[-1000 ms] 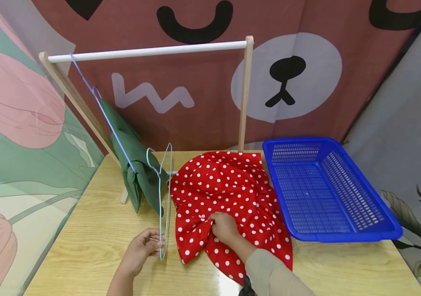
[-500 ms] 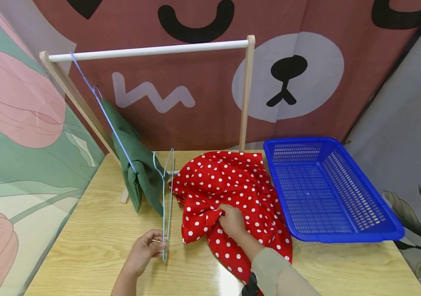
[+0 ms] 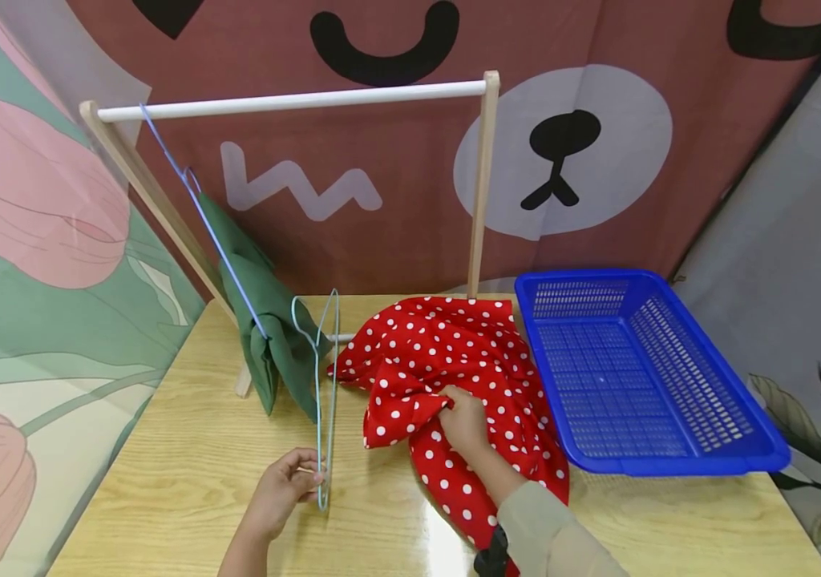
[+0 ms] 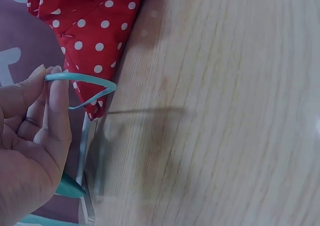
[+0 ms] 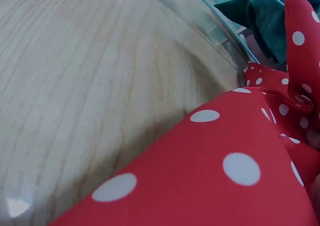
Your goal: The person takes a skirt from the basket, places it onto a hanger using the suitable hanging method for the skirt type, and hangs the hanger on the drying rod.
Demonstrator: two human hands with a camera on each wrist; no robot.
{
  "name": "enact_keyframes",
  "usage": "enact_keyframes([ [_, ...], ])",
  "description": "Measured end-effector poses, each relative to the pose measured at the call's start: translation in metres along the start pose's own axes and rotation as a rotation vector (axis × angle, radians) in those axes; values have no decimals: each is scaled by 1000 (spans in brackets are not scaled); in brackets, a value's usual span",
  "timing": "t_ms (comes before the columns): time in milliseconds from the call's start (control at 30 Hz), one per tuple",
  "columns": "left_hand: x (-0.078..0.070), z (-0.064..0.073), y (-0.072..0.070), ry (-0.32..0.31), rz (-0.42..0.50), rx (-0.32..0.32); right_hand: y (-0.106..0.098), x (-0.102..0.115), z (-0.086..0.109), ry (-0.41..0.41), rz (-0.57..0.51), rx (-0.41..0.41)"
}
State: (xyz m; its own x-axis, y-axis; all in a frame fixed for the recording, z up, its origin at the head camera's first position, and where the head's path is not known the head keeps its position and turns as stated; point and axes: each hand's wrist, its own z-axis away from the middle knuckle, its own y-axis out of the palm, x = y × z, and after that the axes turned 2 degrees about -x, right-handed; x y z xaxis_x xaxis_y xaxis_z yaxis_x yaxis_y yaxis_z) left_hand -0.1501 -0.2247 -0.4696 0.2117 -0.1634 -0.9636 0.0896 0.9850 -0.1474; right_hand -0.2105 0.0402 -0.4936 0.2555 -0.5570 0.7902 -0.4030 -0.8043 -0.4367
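With thumb and fingers, my left hand [image 3: 282,490] pinches one lower end of a light blue clothes hanger [image 3: 320,417], which stands upright above the table. In the left wrist view the hanger [image 4: 82,78] bends just past the fingertips. My right hand [image 3: 466,421] grips a bunched fold of a red cloth with white dots [image 3: 446,344], lifting that part off the table. The cloth [image 5: 240,168] fills much of the right wrist view, where only a sliver of the hand shows at the right edge. What kind of garment it is, I cannot tell.
A rack with a white rail [image 3: 295,101] stands at the back. A purple-blue hanger [image 3: 201,216] hangs from its left end, bearing a folded green cloth [image 3: 259,312]. A blue plastic basket [image 3: 713,344] sits right of the red cloth on the wooden table [image 3: 158,481].
My right hand has moved up and slightly right, raising the gripped fold of red cloth and folding its lower left corner upward. My left hand and the hanger have shifted slightly right.
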Motion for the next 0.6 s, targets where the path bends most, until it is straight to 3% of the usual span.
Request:
enact_keyframes([
  [333,-4,-1,1,11,-12,-50,-5,1,-10,66,-70,-76],
  [600,-9,1,0,29,1,-88,-7,0,-13,75,-49,-97],
])
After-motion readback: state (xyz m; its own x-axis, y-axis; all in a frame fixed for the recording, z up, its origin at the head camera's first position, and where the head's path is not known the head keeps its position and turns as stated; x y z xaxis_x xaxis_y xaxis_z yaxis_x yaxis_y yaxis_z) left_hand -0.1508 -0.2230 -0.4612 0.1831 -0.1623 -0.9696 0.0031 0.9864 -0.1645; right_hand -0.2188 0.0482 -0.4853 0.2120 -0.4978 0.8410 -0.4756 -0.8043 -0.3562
